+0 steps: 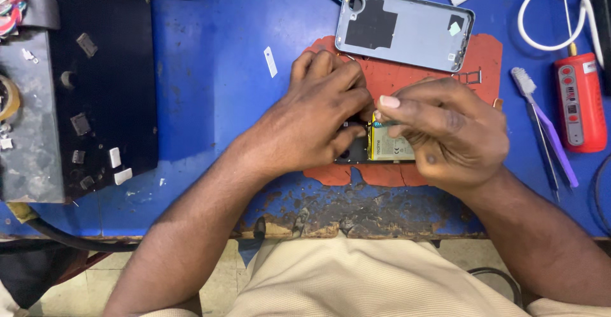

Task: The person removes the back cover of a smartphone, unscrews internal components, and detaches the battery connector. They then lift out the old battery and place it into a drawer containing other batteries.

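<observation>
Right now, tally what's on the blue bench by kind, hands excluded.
Opened phone under the hands: 1
Detached phone back cover: 1
Orange work mat: 1
Red handheld tool: 1
White cable loop: 1
Brush with purple handle: 1
Tweezers: 1
Small white strip: 1
Total: 8

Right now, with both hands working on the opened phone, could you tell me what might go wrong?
The thin tool in the right hand sits right by the yellow battery; a slip might pierce it. The left hand hides much of the phone, so small parts could shift unseen. The back cover lies loose close behind and could get knocked.
</observation>
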